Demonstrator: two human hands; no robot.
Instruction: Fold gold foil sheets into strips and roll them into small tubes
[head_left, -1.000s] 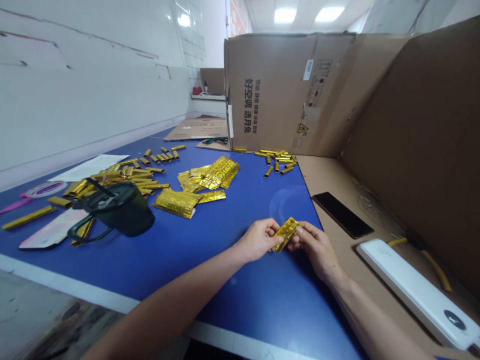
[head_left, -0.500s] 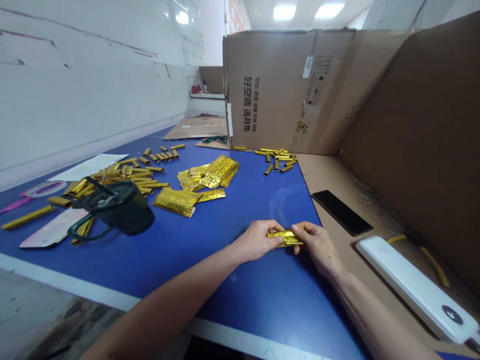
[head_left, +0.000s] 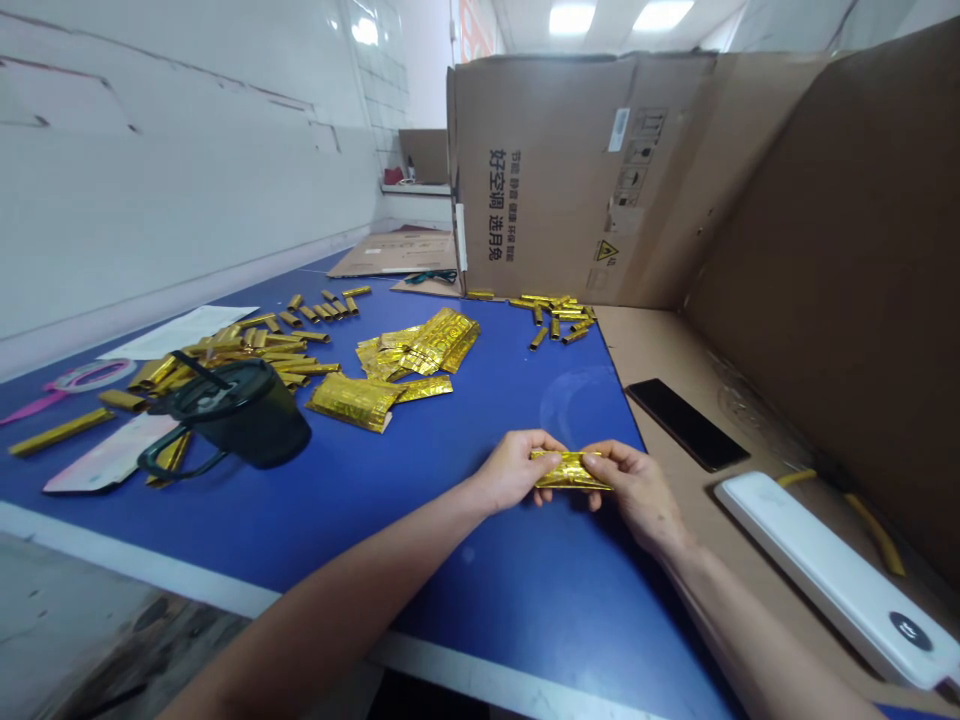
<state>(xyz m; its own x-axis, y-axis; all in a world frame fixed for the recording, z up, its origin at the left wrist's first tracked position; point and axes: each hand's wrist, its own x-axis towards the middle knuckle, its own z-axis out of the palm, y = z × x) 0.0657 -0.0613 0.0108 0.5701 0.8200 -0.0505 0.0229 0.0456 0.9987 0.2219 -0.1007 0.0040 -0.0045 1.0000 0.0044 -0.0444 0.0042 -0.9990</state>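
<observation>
In front of us a cardboard box (head_left: 562, 180) walls off the far side and the right. The blue table (head_left: 487, 600) leaves us room between our hands and its pale front edge (head_left: 480, 674), and leftward to the dark mug (head_left: 266, 425). Past its right edge lie a white device (head_left: 832, 575) and a black phone (head_left: 686, 425). Our left hand (head_left: 517, 468) and right hand (head_left: 634, 480) pinch opposite ends of a gold foil piece (head_left: 570, 470), over the table near that right edge.

L grip (head_left: 516, 470) & R grip (head_left: 636, 488) near e/o, both pinching, arms (head_left: 352, 575) fwd.
</observation>
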